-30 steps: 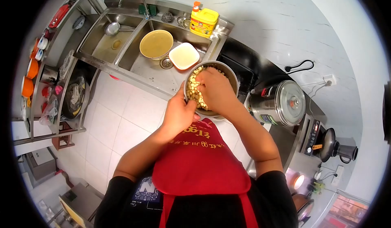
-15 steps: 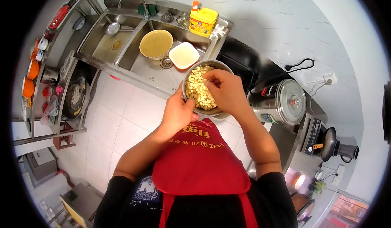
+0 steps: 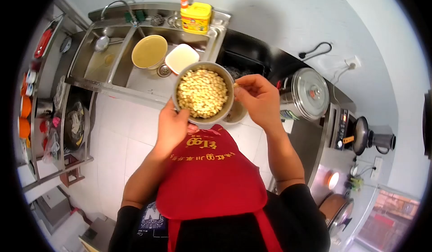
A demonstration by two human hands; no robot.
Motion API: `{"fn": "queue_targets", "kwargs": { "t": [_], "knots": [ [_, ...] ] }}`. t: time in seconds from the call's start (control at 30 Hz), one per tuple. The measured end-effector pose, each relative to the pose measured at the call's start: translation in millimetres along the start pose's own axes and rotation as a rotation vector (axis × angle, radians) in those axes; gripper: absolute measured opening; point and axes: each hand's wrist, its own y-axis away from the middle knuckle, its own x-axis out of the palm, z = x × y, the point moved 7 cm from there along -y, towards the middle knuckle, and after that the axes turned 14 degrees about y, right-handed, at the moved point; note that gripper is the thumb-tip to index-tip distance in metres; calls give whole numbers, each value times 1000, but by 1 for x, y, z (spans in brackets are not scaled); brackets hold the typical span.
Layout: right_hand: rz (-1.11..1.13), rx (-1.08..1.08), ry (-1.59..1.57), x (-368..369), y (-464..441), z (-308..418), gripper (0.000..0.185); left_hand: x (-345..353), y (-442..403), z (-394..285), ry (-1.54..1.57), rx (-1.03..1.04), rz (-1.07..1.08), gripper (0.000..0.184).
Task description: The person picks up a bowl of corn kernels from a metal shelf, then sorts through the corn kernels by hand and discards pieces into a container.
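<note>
My left hand point(image 3: 174, 122) grips the rim and side of a round metal bowl point(image 3: 230, 100), thumb over the near left edge. Many pale yellow kernels point(image 3: 202, 92) fill it; they may be corn or beans. Just right of the rim is my right hand point(image 3: 259, 98), thumb and forefinger pinched on a small yellowish piece point(image 3: 236, 85) that resembles one of the kernels. Partly hidden under the bowl's right side is another round metal container point(image 3: 237, 113), with dark contents hard to make out.
Ahead is a two-basin steel sink point(image 3: 135, 87) holding a yellowish bowl point(image 3: 150, 51) and a white square bowl point(image 3: 182, 58). A yellow detergent jug point(image 3: 196, 18) stands on its back ledge. To the right are a large lidded steel pot point(image 3: 310, 92) and cords; shelves point(image 3: 63, 162) line the left.
My right hand has come out of the bowl to the right, fingers pinched. The view has shifted, and the bowl now shows more fully with the other container visible beneath.
</note>
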Motion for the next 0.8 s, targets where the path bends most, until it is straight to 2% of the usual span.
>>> {"fn": "queue_targets", "kwargs": {
  "t": [0.1, 0.17, 0.2, 0.27, 0.37, 0.4, 0.47, 0.5, 0.57, 0.6, 0.67, 0.7, 0.73, 0.77, 0.8],
  "knots": [
    [-144, 35, -62, -29, 8, -57, 13, 4, 4, -6, -30, 25, -13, 37],
    [-188, 134, 160, -37, 8, -118, 19, -1, 3, -6, -56, 36, -52, 37],
    [-191, 138, 157, -34, 2, -148, 19, -1, 3, -7, -62, 48, -57, 36],
    [9, 82, 730, -13, -9, -196, 28, -2, 3, -9, -78, 45, -57, 36],
    [-6, 104, 806, -11, -23, -226, 32, -1, 2, -13, -97, 67, -75, 36],
    [0, 102, 798, -13, -24, -211, 32, 0, 3, -13, -95, 69, -73, 35],
    [21, 337, 864, -27, -28, -175, 27, -1, 5, -15, -99, 78, -79, 35],
    [27, 325, 855, -29, -28, -184, 27, 1, 5, -15, -84, 77, -70, 35],
    [-50, 21, 890, -31, -29, -188, 24, 1, 7, -14, -61, 96, -75, 35],
    [-38, 4, 883, -26, -27, -173, 24, 1, 9, -16, -51, 94, -80, 36],
    [-196, -132, 697, -42, -13, -98, 22, 2, 12, -17, -35, 94, -98, 36],
    [-187, -136, 694, -43, -4, -65, 22, 3, 12, -17, -19, 89, -87, 37],
    [-149, -121, 562, -40, 5, -33, 21, 4, 14, -17, -5, 83, -72, 38],
    [-114, -108, 431, -33, 9, -13, 20, 5, 14, -16, -5, 85, -75, 38],
    [-114, -111, 429, -24, 9, -4, 20, 6, 14, -17, -4, 89, -62, 40]
  ]
}}
